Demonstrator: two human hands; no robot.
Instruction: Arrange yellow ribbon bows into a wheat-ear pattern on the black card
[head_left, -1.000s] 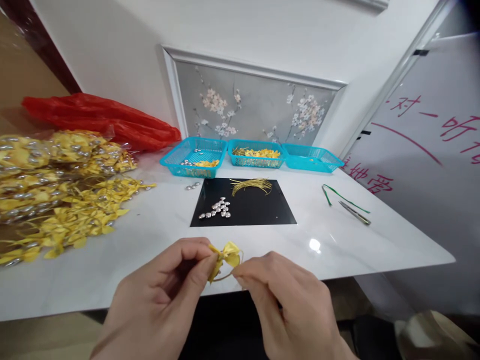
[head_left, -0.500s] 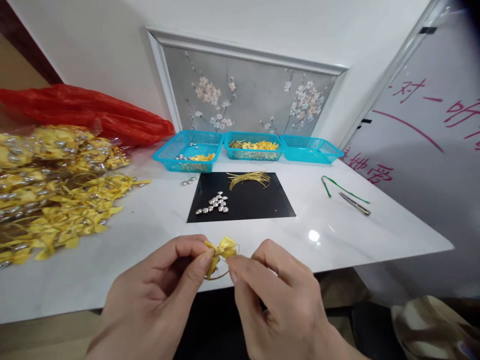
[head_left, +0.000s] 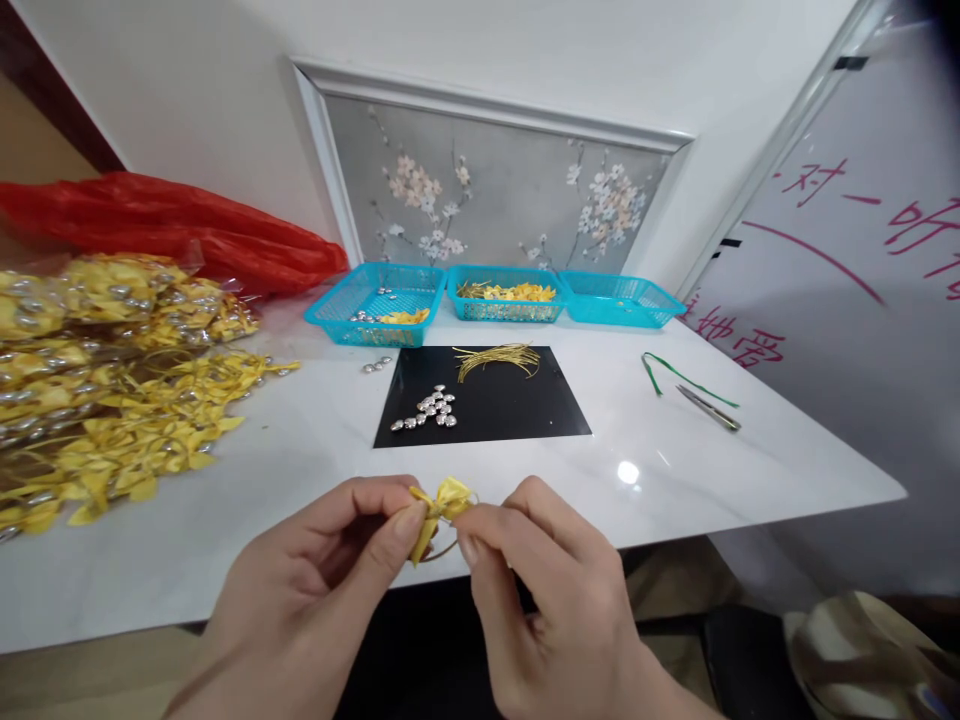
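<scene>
A yellow ribbon bow [head_left: 439, 503] with a thin gold cord is held between my two hands, over the table's front edge. My left hand [head_left: 322, 575] pinches the bow's left side between thumb and forefinger. The fingers of my right hand [head_left: 551, 590] are closed at its right side, on the ribbon or cord; the fingertips hide which. Part of the cord curves below the bow. Beyond the hands, a black mat [head_left: 510, 408] carries several silver beads [head_left: 435, 405] and a bundle of gold cords [head_left: 499, 361].
Blue baskets stand at the back: left [head_left: 379, 300], middle [head_left: 506, 290] and right [head_left: 622, 298]. Bagged and loose yellow bows [head_left: 150, 420] with a red bag [head_left: 172, 225] cover the left side. Tweezers [head_left: 708, 408] and a green tie [head_left: 694, 376] lie at the right.
The bow has turned slightly between my fingers, and less of the cord loop shows beneath it. Both hands keep their pinches in nearly the same place.
</scene>
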